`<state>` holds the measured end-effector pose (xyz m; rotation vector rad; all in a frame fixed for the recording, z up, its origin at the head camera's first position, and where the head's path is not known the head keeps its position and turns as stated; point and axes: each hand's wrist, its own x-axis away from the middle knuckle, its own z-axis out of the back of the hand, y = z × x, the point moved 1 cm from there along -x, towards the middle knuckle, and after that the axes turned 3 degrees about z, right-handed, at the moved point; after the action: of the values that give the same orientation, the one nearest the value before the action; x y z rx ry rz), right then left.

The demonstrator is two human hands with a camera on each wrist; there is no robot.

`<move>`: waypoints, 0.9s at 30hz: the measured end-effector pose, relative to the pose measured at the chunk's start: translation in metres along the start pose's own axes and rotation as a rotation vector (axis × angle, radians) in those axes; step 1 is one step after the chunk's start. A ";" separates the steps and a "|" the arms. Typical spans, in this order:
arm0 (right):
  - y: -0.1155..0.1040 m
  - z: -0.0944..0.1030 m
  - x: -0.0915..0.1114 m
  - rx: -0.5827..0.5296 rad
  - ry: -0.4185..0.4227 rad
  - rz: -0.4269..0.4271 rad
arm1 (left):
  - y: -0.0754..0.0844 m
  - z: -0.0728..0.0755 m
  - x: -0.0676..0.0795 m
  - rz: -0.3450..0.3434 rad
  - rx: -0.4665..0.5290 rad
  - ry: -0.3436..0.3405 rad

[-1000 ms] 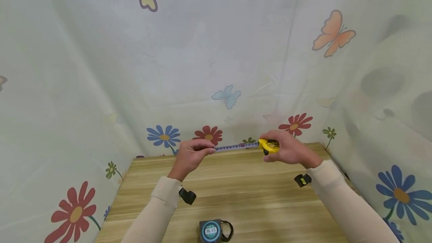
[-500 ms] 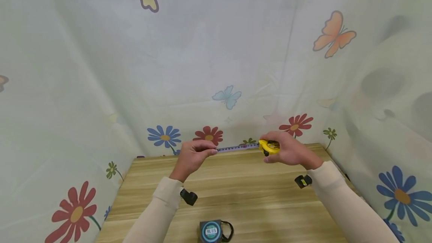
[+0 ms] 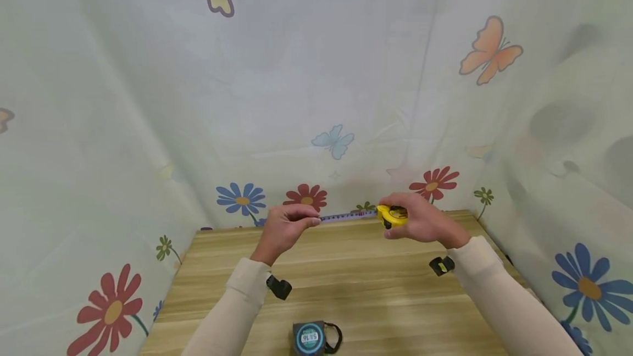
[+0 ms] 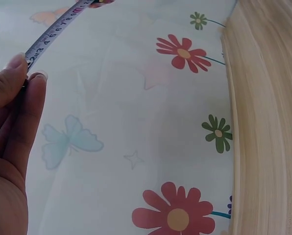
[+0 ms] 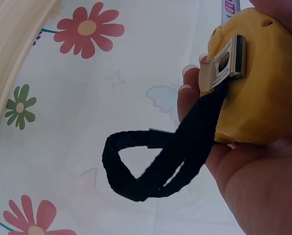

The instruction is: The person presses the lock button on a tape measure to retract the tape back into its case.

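My right hand (image 3: pixel 422 218) grips a yellow tape measure (image 3: pixel 392 216); in the right wrist view its case (image 5: pixel 263 78) shows a metal belt clip and a black wrist strap (image 5: pixel 185 152) hanging loose. A short length of white blade (image 3: pixel 348 216) with printed numbers runs out of the case toward the left. My left hand (image 3: pixel 287 229) pinches the blade's free end between thumb and fingers, hiding the tip. In the left wrist view the blade (image 4: pixel 53 34) slants up from the fingertips, its low numbers nearest them. Both hands are raised over the far part of the table.
A second tape measure (image 3: pixel 309 338), dark with a blue ring and a black strap, lies at the near edge of the wooden table (image 3: pixel 346 273). A cloth backdrop (image 3: pixel 316 70) printed with flowers and butterflies stands behind and on both sides.
The two hands have come slightly closer together, so a little less blade shows between them. Both grips are unchanged, and the dark tape measure stays where it lies.
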<state>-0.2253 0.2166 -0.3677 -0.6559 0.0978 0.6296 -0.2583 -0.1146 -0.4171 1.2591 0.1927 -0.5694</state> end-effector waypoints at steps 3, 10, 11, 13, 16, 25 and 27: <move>-0.001 -0.001 0.000 0.003 -0.005 -0.015 | 0.000 -0.001 0.000 -0.001 0.002 -0.006; -0.006 -0.003 0.000 0.001 -0.003 -0.013 | 0.002 -0.001 0.000 -0.006 -0.006 0.013; -0.008 -0.003 0.000 0.000 -0.004 -0.011 | 0.003 -0.001 0.000 -0.008 -0.004 0.015; -0.009 -0.003 0.000 0.001 -0.003 -0.012 | 0.003 -0.001 0.000 -0.016 -0.003 0.013; -0.012 -0.003 0.000 0.010 0.000 -0.016 | 0.004 -0.002 0.001 -0.029 0.002 0.011; -0.017 -0.008 0.003 0.002 -0.010 -0.043 | 0.004 -0.005 0.004 -0.035 0.018 0.008; -0.018 -0.009 0.004 0.006 -0.006 -0.045 | 0.004 -0.006 0.004 -0.039 0.021 0.009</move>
<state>-0.2106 0.2026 -0.3658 -0.6488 0.0794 0.5881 -0.2516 -0.1095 -0.4178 1.2803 0.2199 -0.6005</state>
